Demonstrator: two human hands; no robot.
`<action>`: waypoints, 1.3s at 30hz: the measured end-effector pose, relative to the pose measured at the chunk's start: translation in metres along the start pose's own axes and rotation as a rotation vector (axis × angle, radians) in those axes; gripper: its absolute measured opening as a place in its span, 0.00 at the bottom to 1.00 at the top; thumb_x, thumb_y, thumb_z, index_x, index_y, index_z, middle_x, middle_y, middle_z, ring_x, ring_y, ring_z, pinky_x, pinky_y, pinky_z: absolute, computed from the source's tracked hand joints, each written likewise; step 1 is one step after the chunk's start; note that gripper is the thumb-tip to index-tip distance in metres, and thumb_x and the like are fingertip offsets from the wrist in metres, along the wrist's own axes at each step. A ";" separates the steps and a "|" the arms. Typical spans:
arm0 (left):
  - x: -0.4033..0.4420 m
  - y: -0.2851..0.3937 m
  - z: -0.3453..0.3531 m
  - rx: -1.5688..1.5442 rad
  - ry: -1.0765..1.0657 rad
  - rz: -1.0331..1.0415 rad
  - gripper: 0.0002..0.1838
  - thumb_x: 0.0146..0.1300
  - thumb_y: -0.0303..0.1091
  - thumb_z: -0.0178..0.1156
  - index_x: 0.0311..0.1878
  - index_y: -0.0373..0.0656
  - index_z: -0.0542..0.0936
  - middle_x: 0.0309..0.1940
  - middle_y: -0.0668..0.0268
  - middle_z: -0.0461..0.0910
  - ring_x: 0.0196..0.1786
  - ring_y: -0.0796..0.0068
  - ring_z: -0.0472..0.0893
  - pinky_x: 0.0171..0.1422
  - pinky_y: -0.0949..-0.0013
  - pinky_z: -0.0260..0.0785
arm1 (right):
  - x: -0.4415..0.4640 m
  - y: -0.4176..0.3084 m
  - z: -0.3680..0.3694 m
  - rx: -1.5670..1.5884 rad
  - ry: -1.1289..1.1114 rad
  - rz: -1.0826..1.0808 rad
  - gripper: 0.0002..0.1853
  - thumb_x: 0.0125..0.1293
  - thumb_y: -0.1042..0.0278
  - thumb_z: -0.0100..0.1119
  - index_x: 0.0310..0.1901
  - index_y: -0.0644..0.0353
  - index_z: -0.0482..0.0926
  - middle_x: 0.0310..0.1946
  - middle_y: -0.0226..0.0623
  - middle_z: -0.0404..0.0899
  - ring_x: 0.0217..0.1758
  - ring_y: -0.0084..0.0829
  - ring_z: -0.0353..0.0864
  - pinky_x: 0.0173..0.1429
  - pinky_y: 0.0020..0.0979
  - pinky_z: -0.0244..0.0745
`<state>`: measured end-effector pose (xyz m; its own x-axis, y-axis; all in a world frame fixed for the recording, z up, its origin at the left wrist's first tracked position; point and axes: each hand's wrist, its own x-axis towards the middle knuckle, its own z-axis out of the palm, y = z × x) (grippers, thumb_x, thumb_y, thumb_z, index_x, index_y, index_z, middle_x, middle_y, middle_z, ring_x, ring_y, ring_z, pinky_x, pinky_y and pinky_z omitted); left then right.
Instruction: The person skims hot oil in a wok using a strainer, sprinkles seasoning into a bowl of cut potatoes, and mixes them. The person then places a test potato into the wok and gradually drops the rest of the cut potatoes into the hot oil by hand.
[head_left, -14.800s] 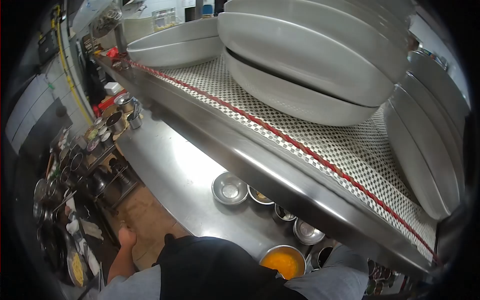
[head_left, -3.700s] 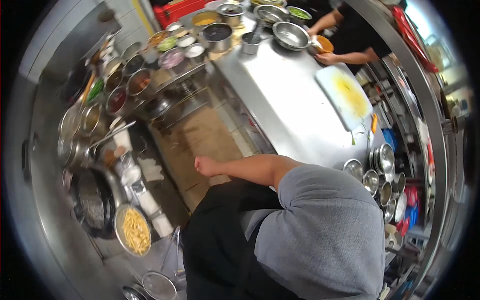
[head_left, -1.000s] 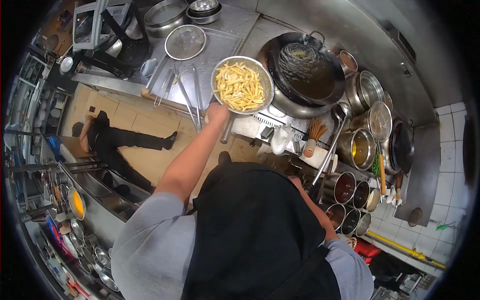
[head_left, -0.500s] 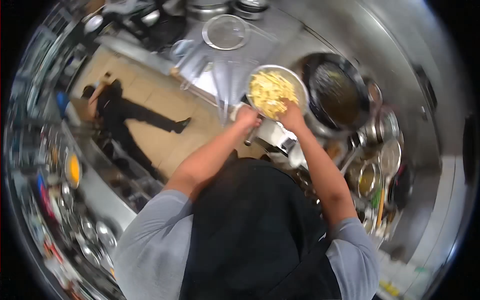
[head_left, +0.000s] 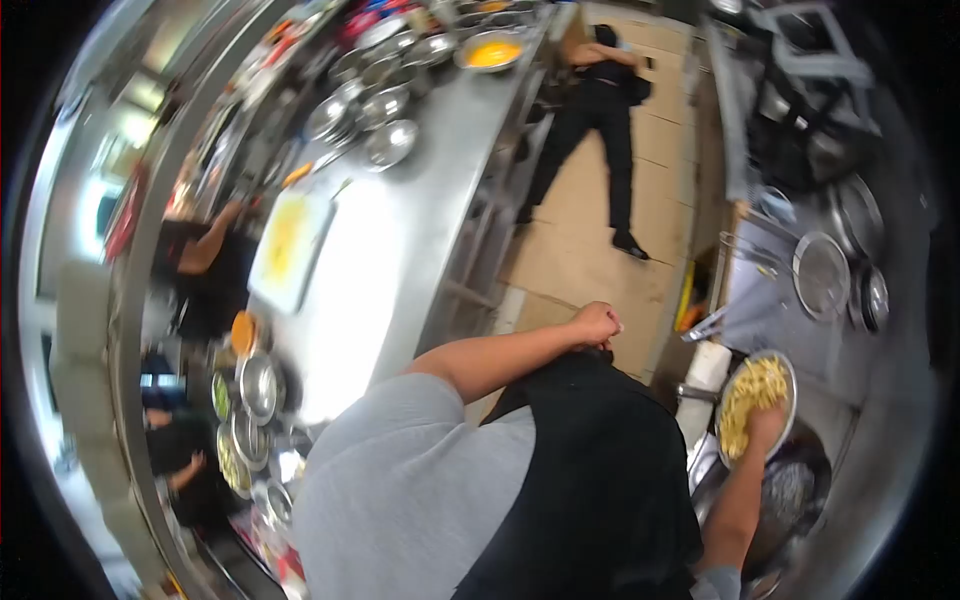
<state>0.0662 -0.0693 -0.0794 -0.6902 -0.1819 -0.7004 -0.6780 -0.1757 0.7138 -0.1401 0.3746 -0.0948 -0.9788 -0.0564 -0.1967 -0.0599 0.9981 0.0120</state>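
Note:
Yellow-white cut fries [head_left: 752, 392] fill a round metal pan [head_left: 793, 400] with a stub of handle [head_left: 697, 394] pointing left. My right hand [head_left: 768, 424] reaches into the fries from the front; its fingertips are hidden among them. In front of my waist, above the floor, my left hand [head_left: 597, 324] is held with its fingers curled closed. Whether anything small is inside it does not show. It is apart from the pan and its handle. A dark wok [head_left: 800, 490] lies just in front of the pan, partly covered by my right arm.
A round mesh strainer [head_left: 821, 276] lies beyond the pan. Across the aisle, a steel counter [head_left: 400, 240] carries a stained cutting board [head_left: 290, 250], metal bowls [head_left: 388, 144] and a bowl of orange-yellow food [head_left: 492, 52]. A co-worker [head_left: 600, 110] stands in the aisle; others are behind the counter.
My left hand has let go of the pan's handle and moved away from it. My right hand stays in the fries. The view has swung left, bringing the counter into sight.

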 end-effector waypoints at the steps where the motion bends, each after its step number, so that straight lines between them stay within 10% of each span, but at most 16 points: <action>1: -0.006 -0.010 -0.009 -0.032 0.057 -0.010 0.08 0.64 0.31 0.61 0.42 0.38 0.76 0.30 0.64 0.78 0.25 0.72 0.82 0.25 0.70 0.72 | 0.032 0.040 0.040 0.140 0.235 -0.110 0.40 0.48 0.68 0.68 0.67 0.56 0.67 0.54 0.55 0.78 0.59 0.55 0.76 0.61 0.44 0.73; 13: -0.075 -0.075 -0.040 -0.344 0.264 -0.150 0.06 0.64 0.32 0.60 0.36 0.41 0.75 0.28 0.65 0.77 0.23 0.75 0.79 0.23 0.71 0.70 | 0.038 0.007 0.023 -0.004 -0.135 -0.080 0.49 0.47 0.52 0.75 0.71 0.53 0.62 0.60 0.66 0.69 0.58 0.60 0.75 0.62 0.47 0.73; 18: -0.073 -0.079 -0.051 -0.339 0.234 -0.175 0.08 0.66 0.33 0.60 0.42 0.40 0.75 0.32 0.67 0.77 0.25 0.77 0.80 0.26 0.73 0.69 | 0.088 0.052 0.000 0.755 -0.540 -0.101 0.40 0.53 0.73 0.71 0.67 0.62 0.63 0.51 0.46 0.79 0.51 0.39 0.81 0.53 0.37 0.77; 33: -0.048 -0.047 -0.066 -0.346 0.175 -0.132 0.10 0.64 0.32 0.61 0.45 0.40 0.75 0.34 0.65 0.77 0.25 0.75 0.80 0.28 0.71 0.70 | -0.028 -0.032 0.002 0.160 -0.082 -0.150 0.42 0.51 0.62 0.65 0.70 0.56 0.61 0.64 0.61 0.63 0.63 0.59 0.70 0.66 0.48 0.67; 39: -0.046 -0.034 -0.065 -0.210 0.117 -0.173 0.10 0.63 0.32 0.61 0.45 0.40 0.75 0.34 0.66 0.77 0.25 0.77 0.79 0.28 0.72 0.70 | 0.025 0.026 0.012 0.211 0.009 -0.141 0.29 0.52 0.68 0.65 0.59 0.57 0.74 0.49 0.56 0.79 0.53 0.55 0.79 0.57 0.46 0.72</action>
<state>0.1371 -0.1183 -0.0713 -0.5265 -0.2402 -0.8155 -0.7076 -0.4079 0.5770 -0.1641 0.3993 -0.1117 -0.9655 -0.1946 -0.1729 -0.1546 0.9631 -0.2204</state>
